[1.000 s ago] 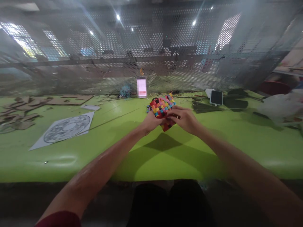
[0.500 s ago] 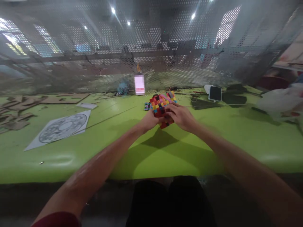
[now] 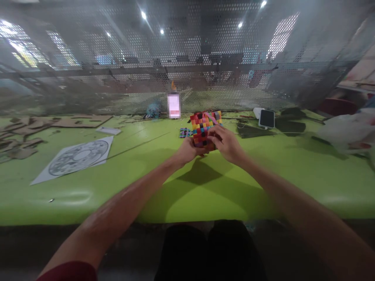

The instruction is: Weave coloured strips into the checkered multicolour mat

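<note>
A small boxy container woven from flat, glossy strips (image 3: 200,127), checkered in red, orange, yellow, blue and black, is held up above the worktop, midway along it and towards its back edge. A loose-looking pink strip (image 3: 211,118) slants across its upper part. The left hand (image 3: 187,150) clasps its lower left, thumb across the front; its other fingers are mostly hidden. The right hand (image 3: 227,143) has thumb and forefinger drawn together at the front face; whether they pinch a strip cannot be told.

The bright green, smooth-covered worktop (image 3: 199,207) has a rounded front edge. Cut brown cardboard pieces (image 3: 76,121) lie at its back left corner, with a white sheet printed with a grey ring pattern (image 3: 102,138) in front. A small turquoise, purple and black woven piece (image 3: 185,133) lies just beside the container. Near the back right are a white-edged phone with a dark screen (image 3: 266,118) and a crumpled translucent plastic bag (image 3: 345,130).

Behind the back edge rises a grey perforated metal screen (image 3: 205,84); bright ceiling lights (image 3: 143,15) shine above.
</note>
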The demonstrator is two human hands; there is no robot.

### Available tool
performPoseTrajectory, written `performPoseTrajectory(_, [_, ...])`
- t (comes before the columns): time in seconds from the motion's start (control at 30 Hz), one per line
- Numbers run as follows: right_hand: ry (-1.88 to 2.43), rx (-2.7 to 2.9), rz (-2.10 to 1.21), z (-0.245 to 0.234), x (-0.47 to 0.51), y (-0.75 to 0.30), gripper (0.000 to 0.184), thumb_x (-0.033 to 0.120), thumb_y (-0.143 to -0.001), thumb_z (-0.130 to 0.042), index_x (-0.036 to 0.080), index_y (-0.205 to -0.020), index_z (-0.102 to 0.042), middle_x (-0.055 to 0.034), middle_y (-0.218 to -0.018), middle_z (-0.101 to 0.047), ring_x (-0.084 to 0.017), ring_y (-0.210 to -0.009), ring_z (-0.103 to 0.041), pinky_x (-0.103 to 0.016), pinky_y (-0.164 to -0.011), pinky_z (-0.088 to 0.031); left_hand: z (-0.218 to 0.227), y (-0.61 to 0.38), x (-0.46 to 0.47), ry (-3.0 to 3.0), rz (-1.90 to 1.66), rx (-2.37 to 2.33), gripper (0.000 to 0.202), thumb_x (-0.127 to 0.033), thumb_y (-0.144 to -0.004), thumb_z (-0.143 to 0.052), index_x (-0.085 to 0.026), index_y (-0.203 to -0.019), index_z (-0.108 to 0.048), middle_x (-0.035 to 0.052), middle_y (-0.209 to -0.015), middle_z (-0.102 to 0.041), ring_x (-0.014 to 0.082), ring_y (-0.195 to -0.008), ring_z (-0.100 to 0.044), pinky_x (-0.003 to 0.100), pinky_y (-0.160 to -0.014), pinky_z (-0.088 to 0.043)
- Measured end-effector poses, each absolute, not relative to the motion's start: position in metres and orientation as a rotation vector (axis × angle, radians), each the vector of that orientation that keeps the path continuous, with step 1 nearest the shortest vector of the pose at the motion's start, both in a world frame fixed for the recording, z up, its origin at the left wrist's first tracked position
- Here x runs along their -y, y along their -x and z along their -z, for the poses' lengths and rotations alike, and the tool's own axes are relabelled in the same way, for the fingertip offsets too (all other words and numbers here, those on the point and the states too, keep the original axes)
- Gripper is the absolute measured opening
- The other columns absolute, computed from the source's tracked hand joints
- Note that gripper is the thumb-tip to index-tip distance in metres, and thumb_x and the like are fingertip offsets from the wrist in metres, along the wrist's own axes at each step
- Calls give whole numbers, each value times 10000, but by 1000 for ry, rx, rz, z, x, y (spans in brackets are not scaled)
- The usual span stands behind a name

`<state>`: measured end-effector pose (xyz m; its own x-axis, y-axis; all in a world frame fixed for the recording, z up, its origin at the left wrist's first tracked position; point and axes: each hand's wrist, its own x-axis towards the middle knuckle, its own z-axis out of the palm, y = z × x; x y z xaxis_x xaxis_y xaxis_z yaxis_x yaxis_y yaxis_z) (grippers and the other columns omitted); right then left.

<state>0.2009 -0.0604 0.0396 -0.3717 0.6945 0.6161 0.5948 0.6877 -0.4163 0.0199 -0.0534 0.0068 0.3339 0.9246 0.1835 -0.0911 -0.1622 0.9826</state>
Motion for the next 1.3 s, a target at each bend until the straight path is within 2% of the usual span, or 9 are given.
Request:
performPoseTrajectory(0.17, [994, 2063, -75, -40, 62, -201, 97, 211, -964, -526, 216, -962, -623, -98, -1017, -702, -249, -897, -628, -364, -812, -470, -7, -21, 52, -1476, -1118, -830, 262, -284, -677, -871, -113, -853, -777, 84, -753, -750, 147, -615, -652, 272, -560, -561])
performPoseTrajectory(0.37, [1007, 2018, 13, -33, 56, -203, 107, 232, -945, -555, 217, -968, -658, -91, -1003, -722, -248, -867, -646, -357, -762, -476, -10, -22, 53, -1570, -1034, -876, 224, -240, -738, -837, -102, -902, -769, 85, -779, -761, 142, -623, -656, 272, -588, -571])
performPoseTrajectory(0.47, [1027, 1956, -43, -32, 55, -204, 57, 270, -924, -620, 228, -954, -645, -57, -882, -708, -219, -753, -630, -341, -699, -476, -11, -22, 53, -1583, -1051, -867, 184, -197, -741, -821, -106, -890, -763, 73, -761, -754, 133, -602, -643, 269, -585, -564])
performPoseTrajectory(0.63, [1017, 1763, -258, -39, 55, -209, 207, 396, -866, -724, 239, -903, -594, -17, -800, -659, -175, -656, -596, -315, -619, -486, -11, -21, 50, -1563, -1136, -860, 118, -188, -757, -809, -117, -825, -743, 51, -702, -728, 117, -565, -613, 264, -578, -544])
performPoseTrajectory(0.73, [1003, 1627, -315, -43, 48, -217, 240, 415, -857, -728, 239, -850, -566, -12, -794, -636, -160, -637, -586, -316, -609, -494, -9, -17, 46, -1543, -1194, -878, 167, -238, -761, -829, -116, -835, -741, 73, -764, -745, 126, -610, -632, 276, -602, -556])
performPoseTrajectory(0.87, [1018, 1485, -358, -44, 34, -230, 276, 395, -804, -797, 233, -857, -580, -1, -754, -609, -162, -658, -597, -320, -630, -505, -6, -12, 40, -1485, -1256, -834, 384, -284, -691, -906, -130, -986, -715, 111, -966, -776, 165, -750, -694, 299, -652, -588])
performPoseTrajectory(1.03, [1012, 1595, -596, -44, 26, -236, 377, 481, -742, -841, 214, -949, -674, -29, -802, -680, -180, -676, -629, -314, -585, -499, -6, -9, 37, -1404, -1277, -786, 448, -229, -640, -928, -126, -1018, -711, 115, -990, -785, 180, -783, -715, 308, -669, -602])
performPoseTrajectory(1.2, [1051, 1595, -510, -42, 32, -231, 253, 267, -722, -813, 206, -927, -679, -30, -826, -688, -178, -709, -622, -323, -634, -526, -9, -8, 38, -1358, -1296, -857, 401, -329, -714, -904, -125, -1020, -744, 115, -960, -793, 175, -756, -723, 317, -677, -615])
performPoseTrajectory(1.3, [1055, 1489, -319, -38, 40, -222, 206, 229, -743, -783, 220, -893, -642, -15, -811, -653, -166, -696, -592, -315, -631, -518, -9, -13, 41, -1283, -1361, -825, 405, -394, -725, -891, -134, -1004, -756, 107, -983, -797, 189, -785, -740, 354, -736, -635])
